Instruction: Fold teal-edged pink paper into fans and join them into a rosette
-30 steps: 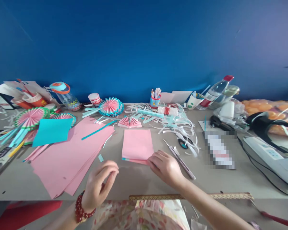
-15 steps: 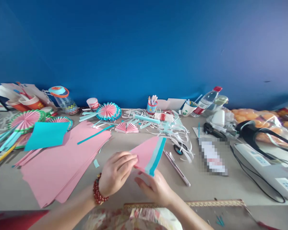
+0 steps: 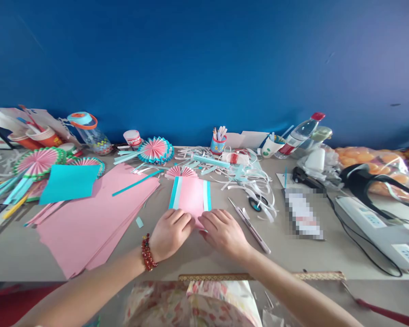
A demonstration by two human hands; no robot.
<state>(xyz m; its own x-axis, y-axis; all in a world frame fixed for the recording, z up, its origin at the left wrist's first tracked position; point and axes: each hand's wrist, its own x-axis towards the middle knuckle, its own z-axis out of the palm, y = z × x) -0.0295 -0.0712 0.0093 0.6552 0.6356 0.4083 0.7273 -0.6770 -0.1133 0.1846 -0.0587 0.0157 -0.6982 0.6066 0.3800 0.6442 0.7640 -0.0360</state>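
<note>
A pink sheet of paper (image 3: 191, 195) with pale and darker blue strips along both sides lies on the table in front of me. My left hand (image 3: 173, 234), a red bead bracelet (image 3: 147, 254) at its wrist, has curled fingers on the sheet's near left corner. At the near right corner, the bent fingers of my right hand (image 3: 226, 234) hold the same edge. Both thumbs point inward along that edge and are partly hidden. A folded pink paper fan (image 3: 181, 172) sits just behind the sheet. To the right lies a craft knife (image 3: 250, 227).
Large pink sheets (image 3: 98, 218) lie to the left, with a teal sheet (image 3: 70, 184) on top. Paper scraps (image 3: 235, 170) and scissors (image 3: 257, 203) are at the back right. A power strip (image 3: 378, 231) and cable lie on the far right.
The pink sheet has come down from a tilted position in the air to lie flat on the table. My right hand has moved from under it to its near right corner.
</note>
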